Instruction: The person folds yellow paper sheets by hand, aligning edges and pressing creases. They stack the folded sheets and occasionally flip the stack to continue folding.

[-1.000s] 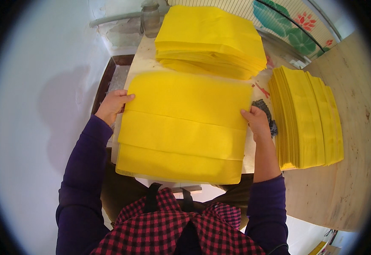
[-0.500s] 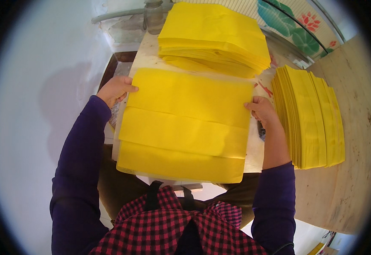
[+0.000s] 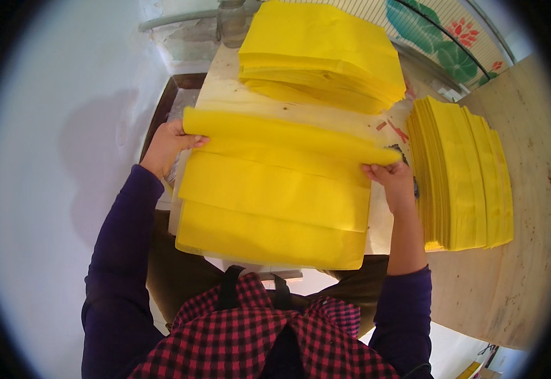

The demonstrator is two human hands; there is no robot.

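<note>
My left hand point(image 3: 173, 145) pinches the far left corner of a thin yellow sheet point(image 3: 288, 139). At the far right corner, my right hand point(image 3: 390, 179) grips the same sheet between thumb and fingers. Its far edge is lifted and curls over toward me, its right end slightly blurred. Below lie more yellow sheets point(image 3: 269, 218) in overlapping steps, their near edges staggered toward my lap. Whether the sheets are paper or cloth I cannot tell.
A tall stack of yellow sheets point(image 3: 319, 38) stands beyond on the pale wooden table point(image 3: 477, 290). Folded yellow sheets point(image 3: 455, 177) form another stack at the right. Red scraps point(image 3: 396, 131) lie between them. A clear bottle point(image 3: 232, 25) stands far left, near the white wall point(image 3: 48, 189).
The top sheet lay flat; now its far edge is raised and curled toward me. My right hand has moved a little nearer, and my left hand has shifted slightly.
</note>
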